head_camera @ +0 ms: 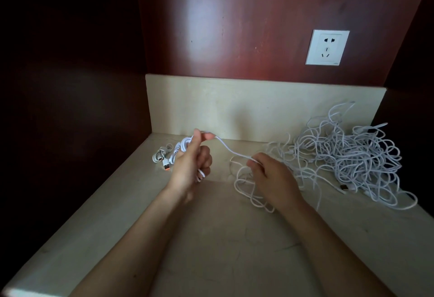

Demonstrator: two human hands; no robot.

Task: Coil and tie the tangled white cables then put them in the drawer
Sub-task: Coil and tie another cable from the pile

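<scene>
- Pale stone counter (211, 254).
- Tangled cable pile (347, 155) at 2 o'clock.
- Coiled cable (160, 154) at 10 o'clock.
- Loose cable (244, 187) looped near the centre.

— What's where on your end?
— I see the tabletop (211, 249) running back to a low ledge (234, 106). The wall (234, 26) rises behind it, with a socket (327, 47) on it, up to the right.
— And the cables?
— The big tangle (347, 155) lies on the tabletop at the right, close before the ledge. A small coil (160, 154) lies at the far left. The left hand (191, 165) is just right of that coil, and the right hand (270, 174) is between it and the tangle. One strand (229, 150) runs between the two hands.
</scene>
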